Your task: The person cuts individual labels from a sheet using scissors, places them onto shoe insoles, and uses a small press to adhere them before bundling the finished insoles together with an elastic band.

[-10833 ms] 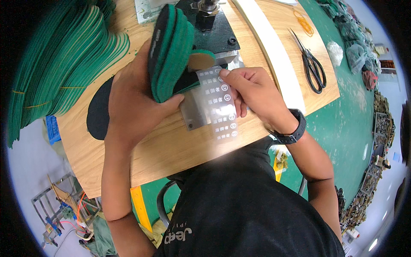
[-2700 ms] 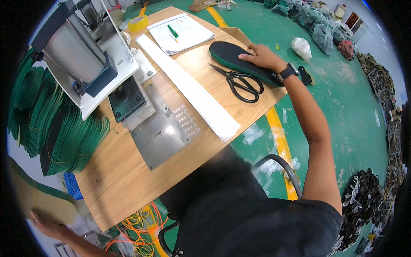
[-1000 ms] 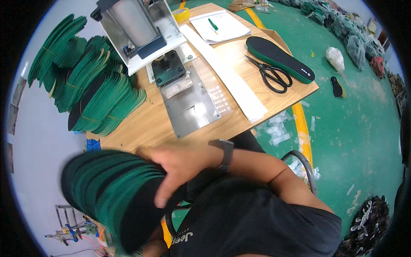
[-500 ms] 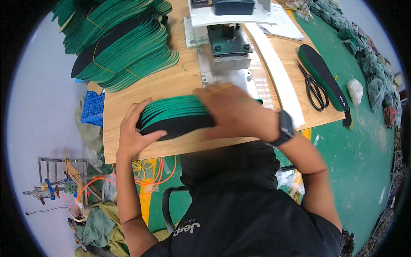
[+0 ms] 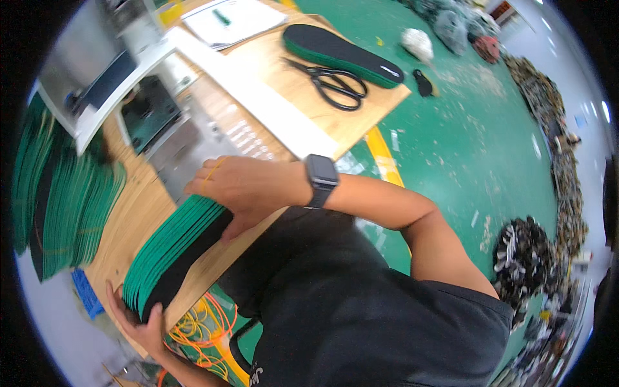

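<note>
A stack of green and black insoles (image 5: 171, 255) lies on edge along the front of the wooden table (image 5: 122, 222). Its near left end is held by my left hand (image 5: 145, 329), with thumb and fingers on opposite sides. At the other end, my right hand (image 5: 255, 187) grips the stack from above, thumb on the black face. A thin yellow rubber band crosses the fingers of that hand, and a dark watch (image 5: 320, 177) is on the wrist.
A press machine (image 5: 151, 119) stands behind the stack, and banded insole bundles (image 5: 77, 206) sit at left. Beyond a white strip (image 5: 258, 97) lie black scissors (image 5: 338, 89), a black-topped insole pile (image 5: 342, 53) and papers (image 5: 235, 22). Orange hoses (image 5: 206, 332) hang below the table.
The view has swung to the right, so the table appears turned and shifted left. My right hand, blurred over the stack before, now grips its right end; my left hand stays on the other end.
</note>
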`<state>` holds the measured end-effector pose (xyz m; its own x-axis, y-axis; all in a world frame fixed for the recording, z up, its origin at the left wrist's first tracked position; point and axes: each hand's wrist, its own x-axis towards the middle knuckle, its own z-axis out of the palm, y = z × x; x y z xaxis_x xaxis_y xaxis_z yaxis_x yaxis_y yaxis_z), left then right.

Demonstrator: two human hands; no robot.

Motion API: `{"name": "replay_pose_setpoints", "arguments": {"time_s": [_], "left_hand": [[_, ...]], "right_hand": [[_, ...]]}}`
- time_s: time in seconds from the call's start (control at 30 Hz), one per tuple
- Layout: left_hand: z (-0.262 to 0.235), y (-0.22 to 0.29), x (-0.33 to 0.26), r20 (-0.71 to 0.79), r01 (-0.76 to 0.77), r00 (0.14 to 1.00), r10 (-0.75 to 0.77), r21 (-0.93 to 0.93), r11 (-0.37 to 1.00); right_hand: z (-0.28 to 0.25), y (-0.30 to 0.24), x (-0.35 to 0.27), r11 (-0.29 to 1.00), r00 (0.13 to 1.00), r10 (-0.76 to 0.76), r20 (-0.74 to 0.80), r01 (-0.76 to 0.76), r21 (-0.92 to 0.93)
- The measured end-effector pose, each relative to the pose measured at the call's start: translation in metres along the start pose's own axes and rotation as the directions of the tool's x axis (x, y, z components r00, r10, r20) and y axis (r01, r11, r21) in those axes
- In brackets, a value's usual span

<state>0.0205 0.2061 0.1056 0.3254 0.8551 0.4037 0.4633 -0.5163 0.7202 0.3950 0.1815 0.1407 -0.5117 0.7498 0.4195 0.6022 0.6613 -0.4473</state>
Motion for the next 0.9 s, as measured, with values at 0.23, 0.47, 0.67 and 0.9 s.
{"name": "replay_pose_setpoints", "arguments": {"time_s": [0.23, 0.47, 0.67, 0.9], "left_hand": [[0.002, 0.024, 0.02, 0.184, -0.066, 0.983, 0.022, 0.234, 0.97], [0.018, -0.001, 0.007, -0.01, -0.001, 1.0, 0.002, 0.105, 0.995], [0.008, 0.01, 0.008, -0.037, -0.157, 0.985, 0.168, 0.202, 0.967], [0.005, 0.008, 0.004, -0.024, -0.082, 0.996, 0.086, 0.124, 0.989]], "right_hand": [[0.015, 0.001, 0.002, 1.0, 0.995, -0.014, -0.101, 0.013, -0.018], [0.025, 0.003, -0.006, 0.991, 0.984, 0.125, -0.128, -0.119, 0.053], [0.027, -0.008, 0.003, 0.977, 0.98, 0.163, -0.113, -0.144, 0.157], [0.019, 0.0, -0.013, 0.929, 0.971, 0.227, 0.081, -0.241, 0.282]]}}
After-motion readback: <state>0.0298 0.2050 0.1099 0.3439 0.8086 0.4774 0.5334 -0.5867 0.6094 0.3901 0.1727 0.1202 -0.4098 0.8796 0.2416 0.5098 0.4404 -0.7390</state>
